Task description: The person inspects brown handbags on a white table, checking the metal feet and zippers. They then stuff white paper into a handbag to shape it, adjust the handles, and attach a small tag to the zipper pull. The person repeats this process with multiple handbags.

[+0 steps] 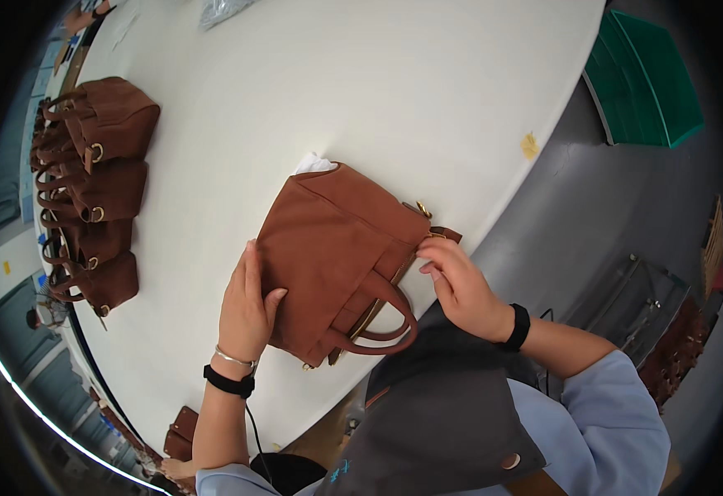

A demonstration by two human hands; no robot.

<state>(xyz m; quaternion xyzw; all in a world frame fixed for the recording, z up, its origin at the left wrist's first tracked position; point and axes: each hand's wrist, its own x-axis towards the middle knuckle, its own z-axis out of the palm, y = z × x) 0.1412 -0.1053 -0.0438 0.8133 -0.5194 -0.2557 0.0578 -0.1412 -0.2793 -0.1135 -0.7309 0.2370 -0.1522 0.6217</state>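
Note:
A brown leather handbag (320, 248) lies on its side on the white table in front of me, its two handles (394, 331) toward my body. White stuffing (315, 164) pokes out past its far corner. My left hand (247, 306) rests against the bag's left side, fingers stretched and thumb on the leather. At the right end of the bag's opening is my right hand (465, 293), its fingers loosely bent and apart, close by a small brown tab (446, 235) and a gold ring (423, 210). Nothing shows held in it.
Several similar brown handbags (114, 194) stand in a row along the table's left side. A green bin (646, 83) stands beyond the right edge. At lower left, another person's hand (178, 469) is near a brown leather piece (181, 431). A clear plastic bag (223, 10) lies at the far edge.

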